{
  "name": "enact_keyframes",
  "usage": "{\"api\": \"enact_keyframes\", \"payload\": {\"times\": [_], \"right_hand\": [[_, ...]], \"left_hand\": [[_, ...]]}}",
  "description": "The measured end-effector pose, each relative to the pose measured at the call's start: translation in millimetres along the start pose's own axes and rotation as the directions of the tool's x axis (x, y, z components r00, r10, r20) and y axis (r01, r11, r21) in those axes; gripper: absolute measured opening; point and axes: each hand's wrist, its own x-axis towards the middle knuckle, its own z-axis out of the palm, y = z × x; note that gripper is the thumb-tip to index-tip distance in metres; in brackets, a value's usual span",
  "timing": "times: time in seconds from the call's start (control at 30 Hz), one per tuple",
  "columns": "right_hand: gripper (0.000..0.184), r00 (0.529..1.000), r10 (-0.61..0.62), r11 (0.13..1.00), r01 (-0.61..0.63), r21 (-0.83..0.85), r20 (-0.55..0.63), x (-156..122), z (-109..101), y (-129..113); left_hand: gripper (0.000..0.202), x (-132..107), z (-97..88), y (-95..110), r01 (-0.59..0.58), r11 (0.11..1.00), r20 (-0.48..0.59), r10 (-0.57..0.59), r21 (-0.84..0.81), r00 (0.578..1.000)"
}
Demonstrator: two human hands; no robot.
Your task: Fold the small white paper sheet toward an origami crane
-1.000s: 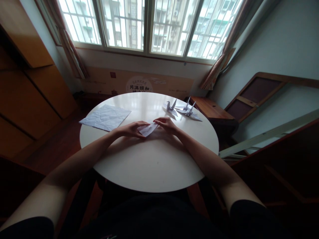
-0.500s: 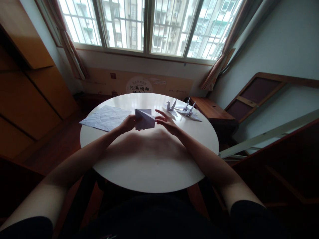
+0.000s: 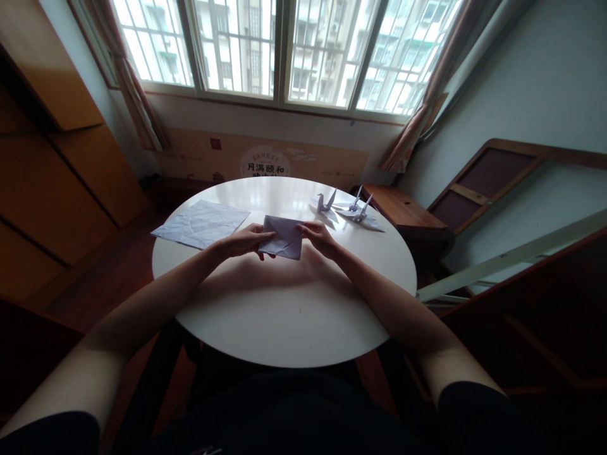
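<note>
A folded sheet of pale paper point(image 3: 285, 239), roughly square with a crease across it, is held up over the middle of the round table. My left hand point(image 3: 249, 241) grips its left side, thumb on the face and fingers behind or below. At the upper right corner my right hand point(image 3: 318, 237) pinches the edge between thumb and fingers. Left of the hands lies a larger creased sheet of paper point(image 3: 202, 224), spread flat. Folded paper cranes stand to the right: one crane point(image 3: 326, 201) apart, and another crane point(image 3: 363, 213) close against a further crane point(image 3: 355, 201).
The white round table point(image 3: 294, 322) stands in front of my body. Behind it is a barred window point(image 3: 279, 50). A wooden stool or low cabinet point(image 3: 403, 205) sits at the right, and orange-brown cupboards point(image 3: 80, 170) are at the left.
My right hand, with fingers spread before, has closed on the paper's right edge. The paper has turned and shifted slightly right and down, and its raised flap now lies flat.
</note>
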Motion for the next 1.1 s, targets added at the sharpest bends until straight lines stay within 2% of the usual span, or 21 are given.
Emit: {"api": "enact_keyframes", "payload": {"times": [0.07,0.1,0.17,0.2,0.23,0.3,0.33,0.4,0.5,0.57,0.63,0.73,0.83,0.97,1.1], "right_hand": [[0.055,1.0,0.007,0.999,-0.006,0.032,-0.019,0.9,-1.4,-0.1],[0.056,0.999,0.01,0.998,-0.008,0.055,-0.037,1.8,-2.6,0.2],[0.059,0.996,0.014,0.995,-0.005,0.099,-0.092,3.9,-6.0,1.2],[0.061,0.992,0.014,0.995,-0.001,0.104,-0.122,4.9,-8.3,1.9],[0.062,0.987,0.004,0.996,0.01,0.084,-0.159,5.7,-10.8,2.7],[0.06,0.979,-0.05,0.998,0.04,-0.054,-0.199,6.1,-15.4,4.3],[0.057,0.979,-0.093,0.987,0.066,-0.149,-0.183,5.6,-17.0,5.0],[0.053,0.983,-0.168,0.941,0.14,-0.308,-0.066,3.4,-18.1,6.5],[0.041,0.959,-0.204,0.877,0.269,-0.398,0.198,-0.5,-15.8,8.9],[0.038,0.921,-0.2,0.835,0.339,-0.433,0.335,-1.7,-14.2,10.6],[0.04,0.893,-0.185,0.805,0.378,-0.458,0.411,-1.4,-14.3,11.9],[0.044,0.879,-0.169,0.803,0.386,-0.454,0.446,-0.2,-16.6,12.1],[0.045,0.88,-0.164,0.811,0.377,-0.447,0.445,-0.3,-18.2,10.4],[0.042,0.885,-0.156,0.826,0.36,-0.433,0.438,-2.0,-18.0,6.7],[0.038,0.884,-0.157,0.839,0.355,-0.413,0.441,-2.8,-17.1,4.6]], "left_hand": [[0.06,1.8,-0.1,-1.5,-0.1,0.983,-0.088,0.115,0.154,0.99],[0.059,2.6,-0.4,-1.8,-0.17,0.947,-0.138,0.214,0.271,0.967],[0.05,3.3,-1.5,-1.7,-0.29,0.786,-0.158,0.437,0.545,0.886],[0.043,3.0,-2.1,-1.4,-0.329,0.666,-0.087,0.511,0.669,0.855],[0.038,2.2,-2.6,-1.1,-0.34,0.552,-0.006,0.531,0.761,0.848],[0.036,-0.2,-3.0,-1.3,-0.324,0.371,0.12,0.477,0.87,0.871],[0.038,-1.5,-2.9,-1.8,-0.314,0.314,0.166,0.418,0.896,0.893],[0.039,-3.4,-2.2,-3.0,-0.3,0.263,0.221,0.293,0.917,0.93],[0.041,-3.9,-1.8,-3.4,-0.301,0.302,0.25,0.197,0.905,0.948],[0.046,-3.2,-3.0,-2.3,-0.316,0.359,0.254,0.209,0.878,0.944],[0.049,-2.6,-5.1,-1.1,-0.345,0.415,0.264,0.242,0.842,0.934],[0.053,-3.2,-9.3,-0.3,-0.373,0.505,0.259,0.282,0.778,0.924],[0.059,-5.6,-13.6,1.5,-0.34,0.583,0.211,0.279,0.738,0.937],[0.049,-9.1,-18.2,6.4,-0.27,0.628,0.142,0.247,0.73,0.959],[0.041,-10.5,-19.1,9.3,-0.255,0.652,0.114,0.251,0.714,0.961]]}}
